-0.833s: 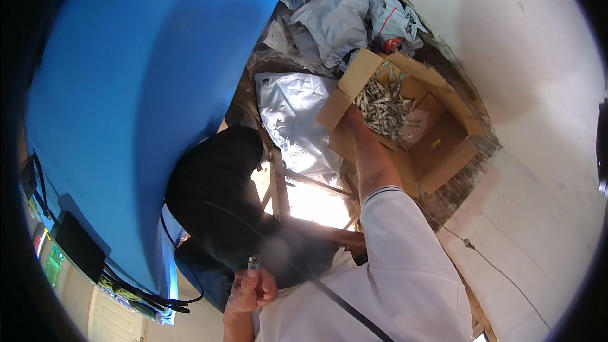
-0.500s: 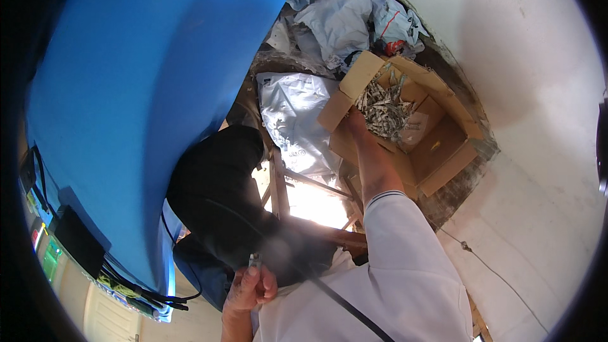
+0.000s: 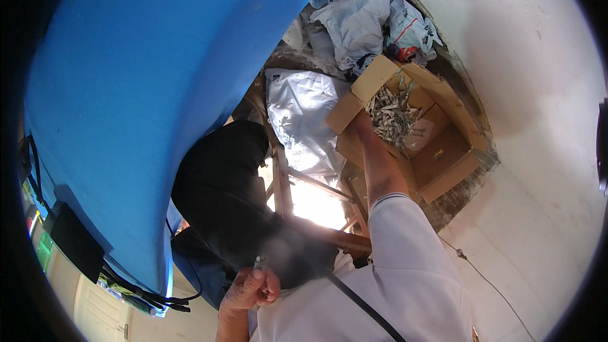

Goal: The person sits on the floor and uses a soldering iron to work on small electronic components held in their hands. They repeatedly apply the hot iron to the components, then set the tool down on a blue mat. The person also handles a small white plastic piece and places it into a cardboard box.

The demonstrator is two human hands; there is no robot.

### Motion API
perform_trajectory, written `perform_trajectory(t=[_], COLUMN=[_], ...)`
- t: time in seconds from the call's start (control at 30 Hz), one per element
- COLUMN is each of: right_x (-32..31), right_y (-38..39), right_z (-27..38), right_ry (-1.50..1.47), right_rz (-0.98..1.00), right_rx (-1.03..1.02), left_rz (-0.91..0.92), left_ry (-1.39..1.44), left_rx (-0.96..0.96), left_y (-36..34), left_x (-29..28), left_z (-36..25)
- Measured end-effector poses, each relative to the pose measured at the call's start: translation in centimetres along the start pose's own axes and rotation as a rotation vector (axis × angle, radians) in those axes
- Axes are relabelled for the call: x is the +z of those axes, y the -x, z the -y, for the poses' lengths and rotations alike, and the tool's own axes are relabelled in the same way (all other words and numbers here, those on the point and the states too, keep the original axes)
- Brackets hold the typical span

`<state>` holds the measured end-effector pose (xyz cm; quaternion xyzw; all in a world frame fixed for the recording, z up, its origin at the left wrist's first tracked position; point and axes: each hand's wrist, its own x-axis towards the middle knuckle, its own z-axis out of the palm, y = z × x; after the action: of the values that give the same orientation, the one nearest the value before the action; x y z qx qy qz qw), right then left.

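Note:
My left hand (image 3: 252,288) is closed in a pinch near my lap. Between its thumb and fingers sits a small silvery piece (image 3: 260,262), too small to name. My right arm stretches forward to an open cardboard box (image 3: 436,174). At the box's near left side, my right hand (image 3: 362,124) is partly covered by a raised flap, and its fingers are hidden. Beside that hand, inside the box, lies a heap of narrow printed paper strips (image 3: 394,117). A clear flat piece (image 3: 419,133) and a tiny yellow bit (image 3: 438,154) lie nearer the box's right side.
Left of the box lies a silvery-white plastic bag (image 3: 304,117). Crumpled plastic bags (image 3: 364,22) are piled behind it. A large blue surface (image 3: 145,76) fills the left, with black cables (image 3: 149,294) below. A white wall (image 3: 538,171) rises on the right.
The view has shifted slightly, so the box and bags appear a little farther right. My left hand keeps its pinch, and my right hand stays at the box.

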<state>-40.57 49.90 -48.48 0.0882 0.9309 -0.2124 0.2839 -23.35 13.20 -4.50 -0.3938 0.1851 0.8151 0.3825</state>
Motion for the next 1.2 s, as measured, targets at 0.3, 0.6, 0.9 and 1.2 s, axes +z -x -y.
perform_trajectory(t=[0.3,0.6,0.9,1.2], right_x=[-6.4,-18.1,-23.5,-24.5], right_y=[8.2,17.1,24.9,31.0], right_z=[1.6,13.1,23.6,26.3], right_ry=[-1.058,-1.798,-1.819,-1.634], right_rz=[-0.059,0.325,0.406,0.462], right_rx=[0.343,0.110,-0.248,-0.329], left_rz=[0.054,0.085,-0.008,-0.045], left_ry=[-0.003,0.016,0.036,0.049], left_rx=[0.087,0.135,0.412,0.546], left_y=[-0.6,0.0,0.5,2.0], left_x=[0.8,-0.7,-2.1,-3.8], left_z=[0.2,2.1,5.2,7.9])
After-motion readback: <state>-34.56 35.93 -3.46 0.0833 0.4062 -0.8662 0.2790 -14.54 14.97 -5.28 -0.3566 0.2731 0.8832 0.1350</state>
